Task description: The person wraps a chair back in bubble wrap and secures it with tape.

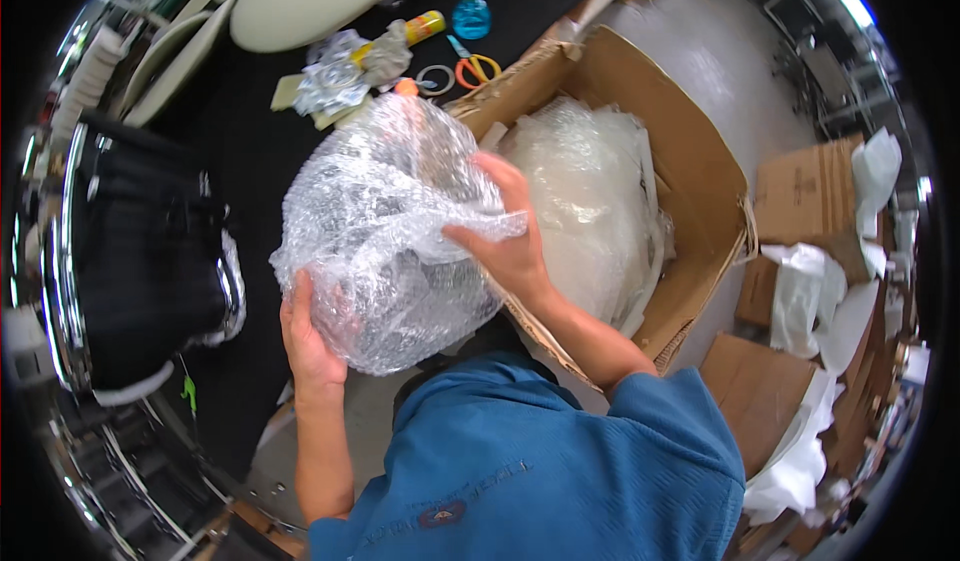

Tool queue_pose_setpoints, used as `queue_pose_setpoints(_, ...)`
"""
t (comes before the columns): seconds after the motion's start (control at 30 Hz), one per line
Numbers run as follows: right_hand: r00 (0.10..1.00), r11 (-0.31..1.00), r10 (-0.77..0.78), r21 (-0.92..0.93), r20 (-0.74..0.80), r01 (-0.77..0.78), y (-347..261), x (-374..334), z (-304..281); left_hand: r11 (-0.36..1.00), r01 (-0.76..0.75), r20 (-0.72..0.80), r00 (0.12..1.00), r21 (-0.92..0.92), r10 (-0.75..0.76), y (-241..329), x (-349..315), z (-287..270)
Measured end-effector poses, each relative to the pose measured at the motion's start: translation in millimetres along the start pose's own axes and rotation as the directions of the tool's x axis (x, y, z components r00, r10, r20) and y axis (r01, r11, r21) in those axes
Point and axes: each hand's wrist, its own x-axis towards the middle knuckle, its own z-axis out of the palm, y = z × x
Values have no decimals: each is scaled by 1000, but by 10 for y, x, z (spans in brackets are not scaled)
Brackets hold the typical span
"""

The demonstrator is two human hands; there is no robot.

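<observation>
A large rounded bundle in clear bubble wrap (390, 211) is between my hands, over the near edge of the black-covered table. What the wrap encloses cannot be made out. My left hand (312, 336) supports the bundle's lower left side, fingers against the plastic. On its right side, my right hand (510, 226) pinches a loose flap of the wrap between thumb and fingers. Just right of the bundle stands an open cardboard box (690, 146), in which another plastic-wrapped bundle (580, 201) lies.
Beyond the bundle lie scissors (478, 69), a tape roll (434, 81), a yellow can (425, 27), crumpled plastic and a blue spray bottle (472, 11). Pale oval panels (310, 1) lie at the back. A black chrome-edged piece (150, 241) stands left; cartons (800, 191) stack at right.
</observation>
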Motion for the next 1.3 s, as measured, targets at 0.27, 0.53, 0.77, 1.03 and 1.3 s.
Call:
queue_pose_setpoints(0.27,824,937,232,108,517,-332,-892,258,1061,925,-122,-13,991,359,136,281,-608,-1825)
queue_pose_setpoints(0.53,523,964,152,-8,839,-267,-1705,-430,2258,52,-453,188,467,890,864,704,-1305,-2341)
queue_pose_setpoints(0.77,204,974,-142,174,969,-146,-2034,-735,2825,368,-305,167,917,879,361,899,-1386,-2446)
queue_pose_setpoints(1.03,576,988,-132,64,807,138,-1418,395,2735,441,-206,186,979,873,89,440,-1451,-3537)
queue_pose_setpoints(1.3,672,937,-212,-47,710,346,-324,74,2921,956,-142,-268,961,-258,71,538,-1081,-3241)
